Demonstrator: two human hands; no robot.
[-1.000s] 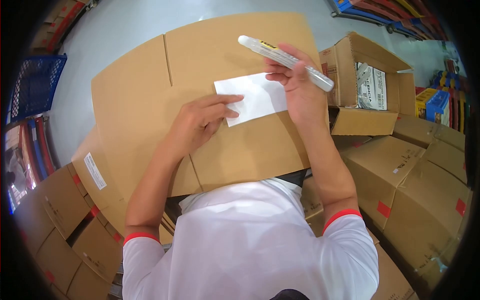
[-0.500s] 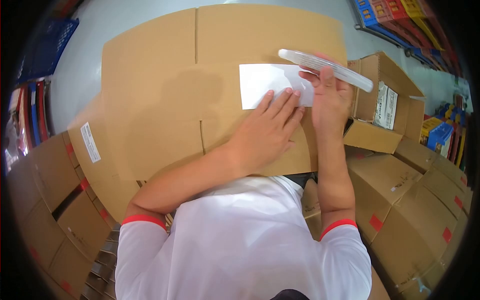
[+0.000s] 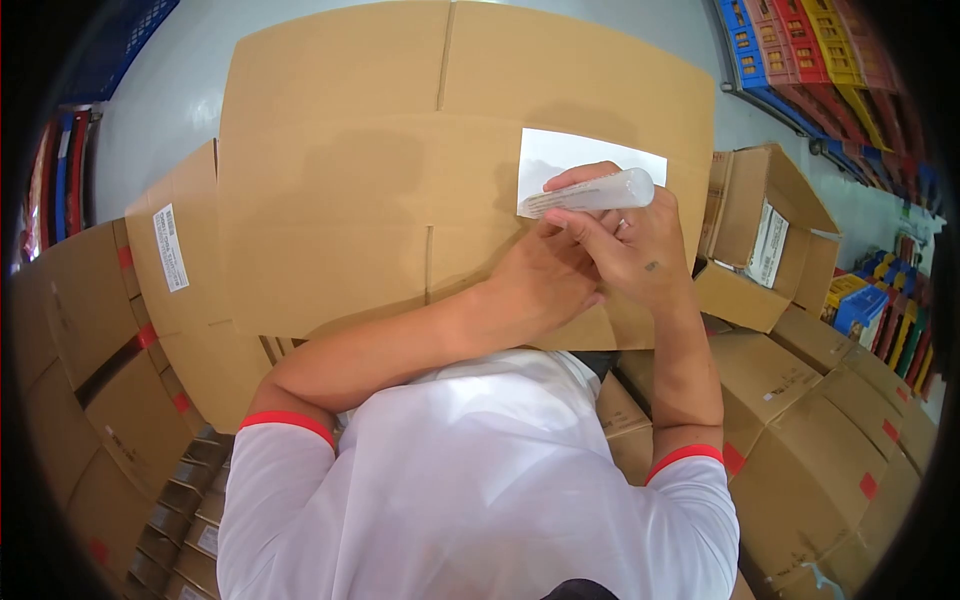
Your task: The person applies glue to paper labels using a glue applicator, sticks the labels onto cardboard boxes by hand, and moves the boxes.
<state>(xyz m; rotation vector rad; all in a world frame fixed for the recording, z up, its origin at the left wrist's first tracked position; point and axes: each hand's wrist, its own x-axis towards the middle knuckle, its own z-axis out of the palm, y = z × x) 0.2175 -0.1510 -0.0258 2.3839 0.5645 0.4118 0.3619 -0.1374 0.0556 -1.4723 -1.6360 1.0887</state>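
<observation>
My right hand (image 3: 645, 240) is closed around a slim translucent glue tube (image 3: 600, 193). Its rounded end points up towards me, and its other end slants down to the left side of a white sheet of paper (image 3: 560, 150). The sheet lies on a large flattened cardboard box (image 3: 340, 200). My left hand (image 3: 545, 280) rests low over the cardboard at the near edge of the sheet. My right hand covers most of its fingers, so their pose is hidden.
An open carton (image 3: 745, 290) with a labelled packet inside stands to the right. Stacked closed cartons (image 3: 810, 440) lie below it, with more cartons (image 3: 90, 320) at the left. Coloured crates (image 3: 800, 50) stand at the back right. A printed label (image 3: 170, 248) is on the cardboard's left part.
My right hand has turned and come down to the left over the paper, tipping the glue tube from lying across to end-on. My left hand's fingers, earlier flat on the paper, are now mostly covered.
</observation>
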